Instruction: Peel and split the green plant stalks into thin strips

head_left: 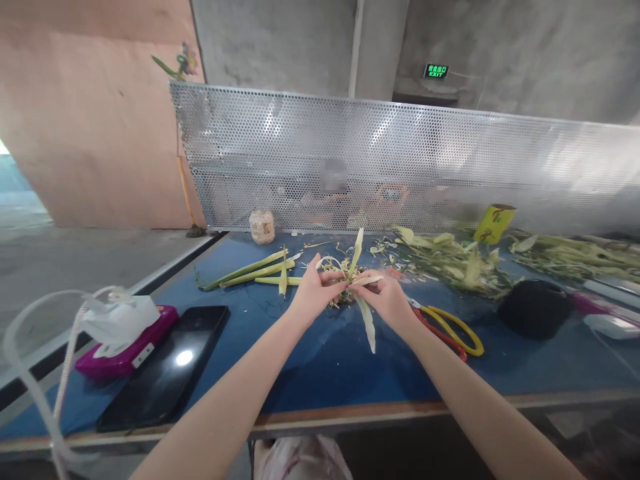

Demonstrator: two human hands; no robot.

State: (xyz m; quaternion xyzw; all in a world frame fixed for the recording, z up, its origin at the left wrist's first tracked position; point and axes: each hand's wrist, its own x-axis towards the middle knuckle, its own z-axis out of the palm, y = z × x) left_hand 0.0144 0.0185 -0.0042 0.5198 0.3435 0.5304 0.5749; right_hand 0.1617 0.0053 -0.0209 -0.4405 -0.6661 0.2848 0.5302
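My left hand (pixel 320 290) and my right hand (pixel 380 297) meet over the middle of the blue table. Between their pinched fingertips is a pale green leafy stem (pixel 356 257), its long strips spreading upward, to the right and down toward me. Both hands are closed on it; the exact grip point is partly hidden by the fingers. Under and behind the hands lies a heap of small plant trimmings (pixel 343 300). Several long green stalks (pixel 260 270) lie left of my left hand. Beside my right wrist rest scissors with red and yellow handles (pixel 455 330).
A black phone (pixel 165 367) and a magenta box with a white plug (pixel 127 340) and cable lie at left. Leafy stalks (pixel 450 260), a yellow can (pixel 494 223) and a black cone-shaped spool (pixel 534 310) are at right. A perforated metal screen (pixel 300 147) bounds the back.
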